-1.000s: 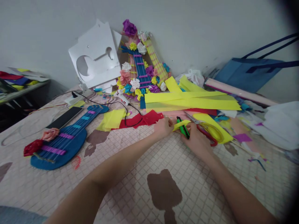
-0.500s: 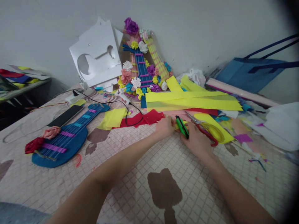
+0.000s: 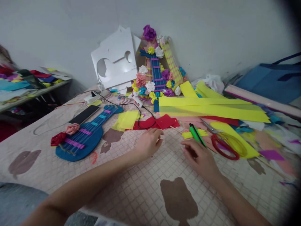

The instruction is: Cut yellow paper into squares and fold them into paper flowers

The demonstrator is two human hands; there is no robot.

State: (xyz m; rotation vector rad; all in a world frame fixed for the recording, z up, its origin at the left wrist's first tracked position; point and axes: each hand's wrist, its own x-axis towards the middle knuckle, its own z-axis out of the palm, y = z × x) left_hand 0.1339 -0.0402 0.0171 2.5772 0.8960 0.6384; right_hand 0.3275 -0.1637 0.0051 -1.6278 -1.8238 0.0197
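Observation:
My left hand (image 3: 149, 142) hovers over the checked tablecloth with loosely bent fingers and nothing visible in them. To its right, my right hand (image 3: 198, 158) has thumb and forefinger apart around an empty gap. Just beyond the right hand lies a green utility knife (image 3: 196, 134), its lower end close to the knuckles. Yellow paper strips (image 3: 188, 135) and a thin stick (image 3: 175, 129) are beside the knife. Red-handled scissors (image 3: 224, 147) lie to the right, with a yellow ring of tape (image 3: 235, 142) by their handle. Red paper (image 3: 166, 121) sits beyond my left hand.
A blue paper guitar (image 3: 82, 138) with strings lies at left, next to a black phone (image 3: 84, 114). At the back are a glue gun (image 3: 136, 99) with its cord, flower-decorated guitars (image 3: 156, 70), white foam board (image 3: 114, 59), long yellow strips (image 3: 207, 106) and a blue bag (image 3: 268, 80).
Both hands have drawn back toward me and moved apart. My right hand has let go of the green utility knife, which now lies on the table. The view has shifted left.

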